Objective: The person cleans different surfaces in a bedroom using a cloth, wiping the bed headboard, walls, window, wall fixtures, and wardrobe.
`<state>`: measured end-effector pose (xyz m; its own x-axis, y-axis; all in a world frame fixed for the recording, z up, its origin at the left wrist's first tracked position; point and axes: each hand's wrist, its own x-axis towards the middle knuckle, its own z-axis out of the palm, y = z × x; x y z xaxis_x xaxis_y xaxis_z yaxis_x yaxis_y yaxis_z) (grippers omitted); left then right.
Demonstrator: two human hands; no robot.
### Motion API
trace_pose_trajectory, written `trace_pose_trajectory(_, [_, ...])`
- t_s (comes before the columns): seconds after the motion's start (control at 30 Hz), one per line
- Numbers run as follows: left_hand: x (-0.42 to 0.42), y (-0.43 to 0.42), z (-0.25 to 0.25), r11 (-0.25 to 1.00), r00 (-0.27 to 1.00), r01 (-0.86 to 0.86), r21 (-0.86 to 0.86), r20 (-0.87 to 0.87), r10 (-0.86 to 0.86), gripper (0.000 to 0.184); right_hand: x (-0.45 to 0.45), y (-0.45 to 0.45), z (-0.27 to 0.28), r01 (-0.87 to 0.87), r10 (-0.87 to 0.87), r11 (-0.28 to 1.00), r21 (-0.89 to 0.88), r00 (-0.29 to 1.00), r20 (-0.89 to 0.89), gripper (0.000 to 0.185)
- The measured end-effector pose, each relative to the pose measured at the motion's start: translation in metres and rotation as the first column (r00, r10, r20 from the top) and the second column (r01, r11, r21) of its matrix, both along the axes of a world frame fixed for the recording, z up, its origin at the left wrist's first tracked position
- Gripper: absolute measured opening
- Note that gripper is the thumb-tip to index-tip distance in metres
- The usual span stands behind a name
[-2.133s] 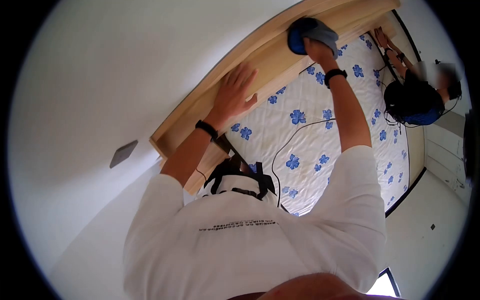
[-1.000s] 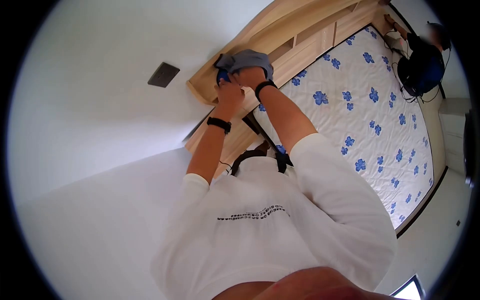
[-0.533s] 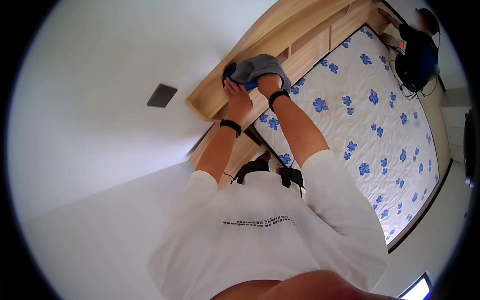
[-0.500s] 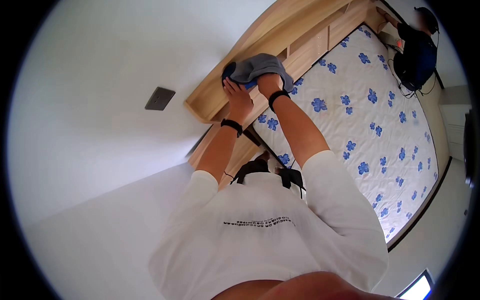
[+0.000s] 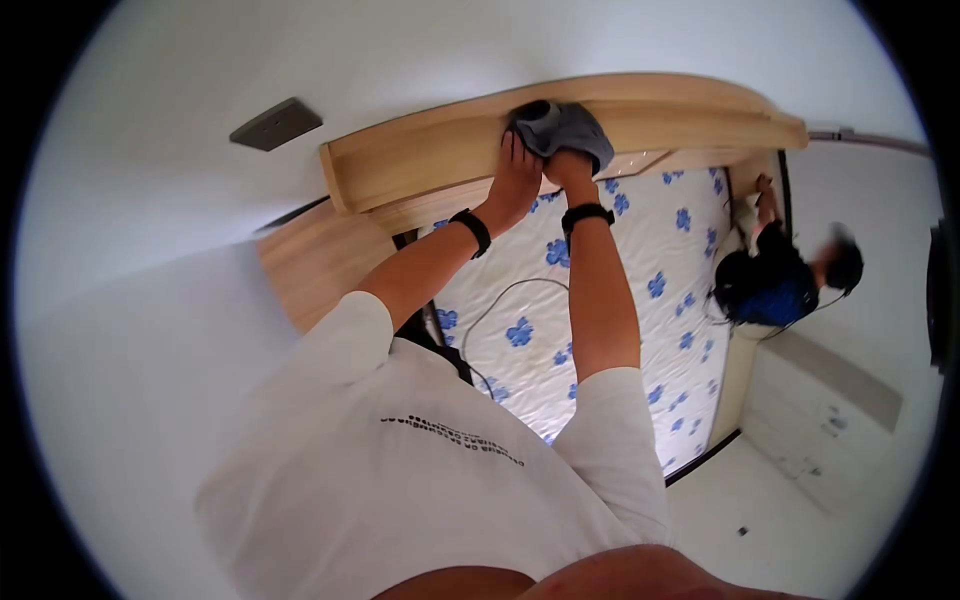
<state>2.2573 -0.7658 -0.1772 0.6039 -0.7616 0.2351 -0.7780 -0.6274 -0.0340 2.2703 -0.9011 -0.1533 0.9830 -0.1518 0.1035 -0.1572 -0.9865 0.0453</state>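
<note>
Reaching both bare arms forward to a grey cloth (image 5: pixel 575 130), bunched on the pale wooden ledge (image 5: pixel 430 160), left of its midpoint, with a darker patch at the cloth's upper left. Keeping the left hand (image 5: pixel 517 182) at the cloth's lower left edge, fingers straight and close together, tips laid against the fabric. Tucking the right hand (image 5: pixel 570 170) just beside, against the underside of the cloth; fingers hidden by fabric, so cannot tell how tightly curled. Wearing a black band (image 5: pixel 477 231) on the left wrist and a second black band (image 5: pixel 588 215) on the right. Seeing below the forearms a white mattress (image 5: pixel 665 335) printed with blue flowers, crossed by a thin curved cable (image 5: pixel 478 315). Noting a dark wall plate (image 5: pixel 276 123) left of the ledge, well apart from both hands, and a dark-clothed co-worker (image 5: pixel 775 285) beyond the mattress, reaching toward the far end.
</note>
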Motion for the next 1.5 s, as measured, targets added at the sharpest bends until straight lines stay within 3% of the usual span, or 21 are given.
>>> trace_pose_trajectory(0.07, [0.003, 0.008, 0.001, 0.995, 1.000, -0.020, -0.095, -0.010, 0.019, 0.043, -0.007, -0.008, -0.015, -0.039, 0.048, 0.996, -0.078, 0.991, 0.125, 0.044])
trace_pose_trajectory(0.13, [0.016, 0.027, 0.014, 0.969, 0.960, 0.117, -0.220, -0.226, -0.167, 0.047, -0.004, -0.013, -0.017, -0.010, 0.013, 1.000, 0.018, 0.988, -0.152, 0.051])
trace_pose_trajectory(0.17, [0.025, 0.036, 0.017, 0.968, 0.961, 0.112, -0.225, -0.224, -0.163, 0.047, -0.003, -0.012, -0.015, -0.016, 0.018, 1.000, 0.013, 0.988, -0.151, 0.051])
trace_pose_trajectory(0.23, [0.032, 0.059, 0.026, 0.957, 0.916, 0.101, -0.270, -0.350, -0.195, 0.052, -0.004, 0.007, 0.001, 0.051, 0.026, 0.986, 0.159, 0.894, -0.448, 0.051])
trace_pose_trajectory(0.43, [-0.016, 0.139, 0.035, 0.976, 0.988, -0.104, -0.192, -0.136, 0.078, 0.047, -0.031, 0.063, -0.016, -0.170, 0.199, 0.956, 0.240, 0.975, -0.100, 0.050])
trace_pose_trajectory(0.53, [-0.024, 0.175, 0.036, 0.957, 0.977, -0.155, -0.246, -0.182, 0.112, 0.045, -0.046, 0.105, -0.009, -0.100, 0.157, 0.963, 0.252, 0.963, -0.218, 0.057])
trace_pose_trajectory(0.57, [-0.015, 0.183, 0.037, 0.956, 0.975, -0.188, -0.227, -0.163, 0.153, 0.045, -0.050, 0.115, -0.010, -0.185, 0.208, 0.965, 0.188, 0.972, -0.110, 0.059])
trace_pose_trajectory(0.63, [0.012, 0.181, 0.051, 0.932, 0.782, -0.287, -0.222, -0.616, 0.094, 0.045, -0.055, 0.122, -0.022, -0.332, 0.328, 0.941, 0.060, 0.942, 0.067, 0.061])
trace_pose_trajectory(0.67, [0.021, 0.172, 0.048, 0.929, 0.785, -0.298, -0.217, -0.609, 0.109, 0.045, -0.054, 0.125, -0.015, -0.346, 0.341, 0.936, 0.065, 0.937, 0.077, 0.061])
trace_pose_trajectory(0.73, [0.022, 0.165, 0.042, 0.952, 0.949, -0.254, -0.171, -0.233, 0.212, 0.043, -0.059, 0.131, 0.000, -0.207, 0.313, 0.911, 0.357, 0.910, -0.271, 0.054])
trace_pose_trajectory(0.8, [0.022, 0.157, 0.041, 0.953, 0.945, -0.273, -0.134, -0.224, 0.240, 0.043, -0.064, 0.129, -0.003, -0.247, 0.314, 0.914, 0.323, 0.933, -0.173, 0.049])
trace_pose_trajectory(0.87, [0.016, 0.160, 0.044, 0.951, 0.938, -0.295, -0.094, -0.216, 0.270, 0.044, -0.072, 0.130, 0.003, 0.011, 0.122, 0.909, 0.417, 0.949, -0.291, 0.046])
trace_pose_trajectory(1.0, [0.015, 0.170, 0.035, 0.945, 0.960, -0.260, -0.200, -0.160, 0.230, 0.041, -0.097, 0.115, 0.006, 0.073, 0.010, 0.927, 0.368, 0.975, -0.221, 0.046])
trace_pose_trajectory(1.07, [0.017, 0.182, 0.041, 0.954, 0.975, -0.213, -0.210, -0.104, 0.195, 0.039, -0.104, 0.104, -0.018, -0.081, 0.038, 0.958, 0.274, 0.986, 0.160, 0.046])
trace_pose_trajectory(1.13, [0.012, 0.199, 0.066, 0.982, 0.946, -0.184, -0.051, -0.281, 0.163, 0.034, -0.111, 0.102, -0.020, -0.001, -0.026, 0.966, 0.260, 0.995, 0.100, 0.050])
trace_pose_trajectory(1.2, [0.008, 0.208, 0.068, 0.967, 0.926, -0.215, -0.140, -0.344, 0.156, 0.032, -0.119, 0.107, -0.014, 0.296, -0.302, 0.953, 0.060, 0.926, 0.226, 0.055])
trace_pose_trajectory(1.27, [0.011, 0.200, 0.060, 0.943, 0.903, -0.248, -0.222, -0.405, 0.142, 0.030, -0.114, 0.091, -0.019, 0.363, -0.411, 0.903, 0.229, 0.886, 0.215, 0.059])
trace_pose_trajectory(1.33, [0.004, 0.195, 0.061, 0.552, 0.514, -0.630, -0.546, -0.826, -0.231, 0.043, -0.096, 0.078, -0.031, -0.034, -0.288, 0.741, 0.671, 0.886, 0.364, 0.053])
trace_pose_trajectory(1.4, [-0.015, 0.176, 0.094, 0.513, 0.435, -0.630, -0.583, -0.812, -0.388, 0.041, -0.081, 0.075, -0.005, 0.000, -0.237, 0.790, 0.614, 0.922, 0.305, 0.050])
trace_pose_trajectory(1.47, [-0.029, 0.162, 0.116, 0.458, 0.338, -0.646, -0.610, -0.767, -0.545, 0.039, -0.064, 0.081, 0.035, 0.397, -0.593, 0.529, 0.750, 0.805, -0.008, 0.049])
trace_pose_trajectory(1.5, [-0.029, 0.157, 0.121, 0.569, 0.405, -0.522, -0.635, -0.772, -0.490, 0.036, -0.058, 0.071, 0.035, 0.401, -0.597, 0.538, 0.742, 0.803, -0.001, 0.049])
